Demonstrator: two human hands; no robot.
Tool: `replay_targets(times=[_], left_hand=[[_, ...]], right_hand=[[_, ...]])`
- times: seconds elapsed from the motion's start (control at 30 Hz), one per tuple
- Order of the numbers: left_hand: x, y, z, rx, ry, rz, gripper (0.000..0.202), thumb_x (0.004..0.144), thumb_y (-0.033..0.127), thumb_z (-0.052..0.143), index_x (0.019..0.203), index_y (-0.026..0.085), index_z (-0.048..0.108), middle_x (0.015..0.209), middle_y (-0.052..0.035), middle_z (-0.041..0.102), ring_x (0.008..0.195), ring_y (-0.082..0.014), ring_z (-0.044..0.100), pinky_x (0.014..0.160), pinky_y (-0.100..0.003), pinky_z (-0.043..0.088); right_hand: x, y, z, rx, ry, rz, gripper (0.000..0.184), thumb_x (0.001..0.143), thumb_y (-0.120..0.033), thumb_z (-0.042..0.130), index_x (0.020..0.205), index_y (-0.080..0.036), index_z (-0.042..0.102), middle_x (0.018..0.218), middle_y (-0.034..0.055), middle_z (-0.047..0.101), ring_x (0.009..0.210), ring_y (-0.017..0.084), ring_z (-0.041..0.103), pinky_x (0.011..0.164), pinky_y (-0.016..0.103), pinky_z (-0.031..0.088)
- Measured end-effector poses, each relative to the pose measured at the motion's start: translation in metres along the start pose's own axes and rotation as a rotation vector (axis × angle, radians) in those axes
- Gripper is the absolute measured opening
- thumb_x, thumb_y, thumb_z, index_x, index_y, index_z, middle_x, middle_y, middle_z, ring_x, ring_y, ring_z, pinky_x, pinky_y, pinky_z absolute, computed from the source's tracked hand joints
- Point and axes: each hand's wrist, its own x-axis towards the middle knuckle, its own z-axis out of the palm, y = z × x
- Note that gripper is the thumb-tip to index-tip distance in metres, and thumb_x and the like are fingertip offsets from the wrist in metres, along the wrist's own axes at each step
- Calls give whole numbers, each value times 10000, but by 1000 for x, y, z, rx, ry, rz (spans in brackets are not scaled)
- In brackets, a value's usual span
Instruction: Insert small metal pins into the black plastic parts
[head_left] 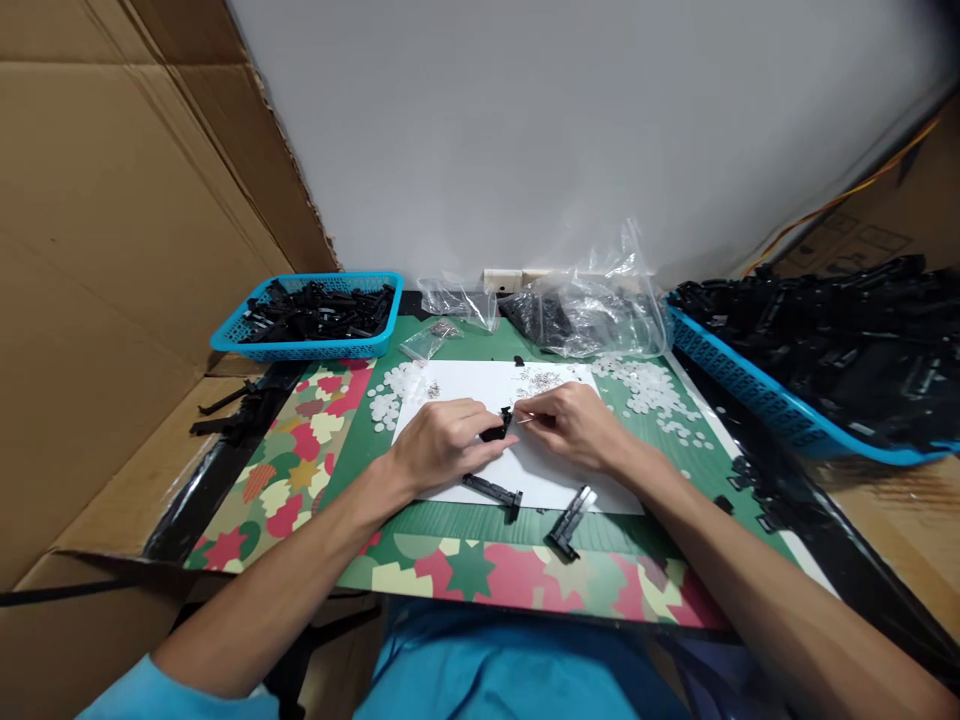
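Observation:
My left hand (448,438) is closed on a small black plastic part (495,432), held over a white sheet (480,378). Right beside it, my right hand (566,425) pinches a thin, pale metallic piece (523,418) whose exact kind is too small to make out. The tip of that piece points toward the black part. Below my hands lie a long black plastic part (493,492) and a second one (571,522) with a silvery end. Tiny metal pieces (541,380) are scattered on the sheet beyond my right hand.
Blue baskets of black parts stand at left (315,350) and right (787,415). White translucent discs (649,390) lie on the green mat on both sides of the sheet. Clear plastic bags (592,315) sit along the wall. A cardboard panel (127,250) rises at left.

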Motion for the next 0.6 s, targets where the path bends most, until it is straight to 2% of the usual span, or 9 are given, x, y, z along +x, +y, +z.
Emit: replay_targets(times=[0.17, 0.4, 0.6], left_hand=[[0, 0, 1, -23, 5, -11, 217, 1018, 338, 738, 887, 165, 729, 750, -22, 737, 643, -146, 664, 574, -296, 435], [0, 1, 2, -113, -5, -71, 196, 1003, 308, 749, 887, 152, 729, 741, -13, 712, 619, -131, 629, 577, -287, 422], [1, 4, 0, -127, -18, -126, 189, 1002, 292, 735, 875, 153, 738, 728, -16, 715, 611, -127, 624, 569, -275, 430]], right_hand=[[3, 2, 6, -40, -14, -8, 202, 905, -183, 576, 706, -202, 603, 597, -18, 502, 574, 130, 363, 639, 305, 247], [6, 3, 6, -107, -15, -13, 211, 921, -191, 559, 722, -196, 629, 621, 3, 559, 589, 135, 425, 642, 318, 215], [9, -5, 2, -266, -57, -24, 207, 937, -213, 567, 744, -182, 636, 688, 35, 626, 601, 135, 396, 634, 342, 163]])
